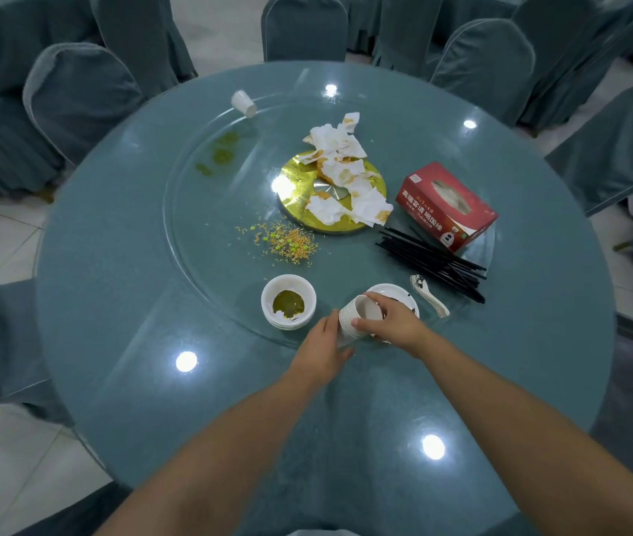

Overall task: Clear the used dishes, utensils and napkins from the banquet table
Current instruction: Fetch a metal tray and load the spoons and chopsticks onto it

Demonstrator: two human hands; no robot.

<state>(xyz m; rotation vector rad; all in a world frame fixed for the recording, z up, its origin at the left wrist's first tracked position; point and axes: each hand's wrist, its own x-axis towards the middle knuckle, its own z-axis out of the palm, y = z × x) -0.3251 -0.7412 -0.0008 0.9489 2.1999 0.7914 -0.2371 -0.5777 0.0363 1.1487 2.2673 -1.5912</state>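
A stack of paper cups (355, 317) is held tilted at the near edge of the glass turntable (191, 241), just in front of a white plate (396, 295). It is gripped by the right hand (388, 321) at the rim, fingers curled around it. The lower part is held by the left hand (324, 348); its fingers seem curled, but they are partly hidden. To the left a stack of bowls (288, 301) with green sauce is seen. Spoons (429, 295), black chopsticks (434, 261), a red tissue box (446, 206) and dirty napkins (345, 176) lie beyond.

Red tissue box (447, 206) (near covered chairs (79, 98)) beside gold disc (299, 179).
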